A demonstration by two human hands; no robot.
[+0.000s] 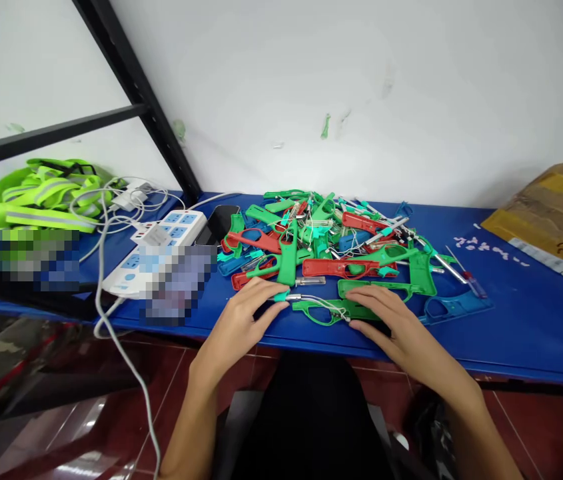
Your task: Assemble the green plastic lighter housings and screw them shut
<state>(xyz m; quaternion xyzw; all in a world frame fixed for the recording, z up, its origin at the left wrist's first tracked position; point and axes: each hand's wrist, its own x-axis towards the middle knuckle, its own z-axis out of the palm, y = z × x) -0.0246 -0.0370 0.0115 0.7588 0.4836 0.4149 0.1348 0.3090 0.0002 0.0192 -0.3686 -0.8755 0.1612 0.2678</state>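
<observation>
a thin wire (pixel 311 298) with a teal cap (pixel 281 295) is being pinched at its cap end by the fingertips of the left hand (pixel 241 317); that grip is closed on the wire. the wire is being led from the pinch across to a green frame (pixel 328 311), which is lying flat on the blue table (pixel 511 320) just beside the pinch, toward the right hand (pixel 391 320). the frame is being pressed down by the right hand, whose fingers are being held spread and flat on top, thumb at the near edge; nothing is being clasped there, so that hand is open. the far end of the wire is reaching the frame near the right fingertips, though whether it is hooked in cannot be told. judged from this, one frame is being fitted with its wire and the fitting is not yet finished. just beyond both grips a large pile (pixel 331 243) of green, red and blue frames and loose wires is lying tangled, seemingly unsorted, with a small metal piece (pixel 310 281) between pile and pinch. a screwdriver (pixel 461 270) is lying beyond the right hand; a power strip (pixel 161 247) is lying out past the left hand.
</observation>
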